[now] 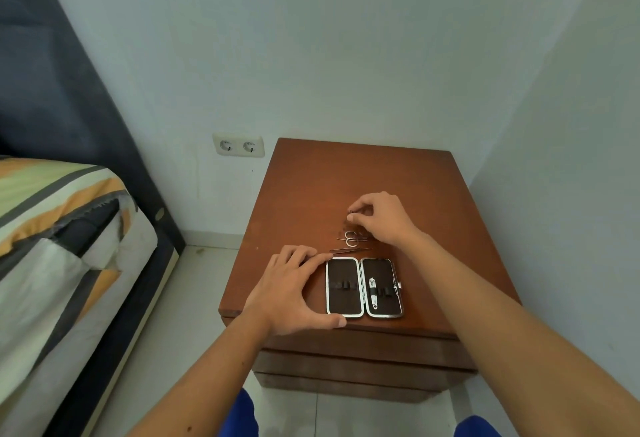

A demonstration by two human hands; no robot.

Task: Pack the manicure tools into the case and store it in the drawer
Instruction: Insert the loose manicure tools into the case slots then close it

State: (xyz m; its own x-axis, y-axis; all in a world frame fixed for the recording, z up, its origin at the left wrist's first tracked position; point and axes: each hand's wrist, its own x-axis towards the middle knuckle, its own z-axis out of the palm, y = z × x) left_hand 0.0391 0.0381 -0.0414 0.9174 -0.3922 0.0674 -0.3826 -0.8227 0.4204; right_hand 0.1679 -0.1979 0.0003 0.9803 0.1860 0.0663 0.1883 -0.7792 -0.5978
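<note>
Now the open manicure case, black-lined with a shiny metal rim, lies flat near the front edge of the brown wooden nightstand. Left hand braces its left rim, fingers spread. Right hand pinches a thin metal tool behind small scissors and tweezers.

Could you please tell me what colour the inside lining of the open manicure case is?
Dark brown, almost black, framed by a silver rim; the case shows in the head view.
</note>
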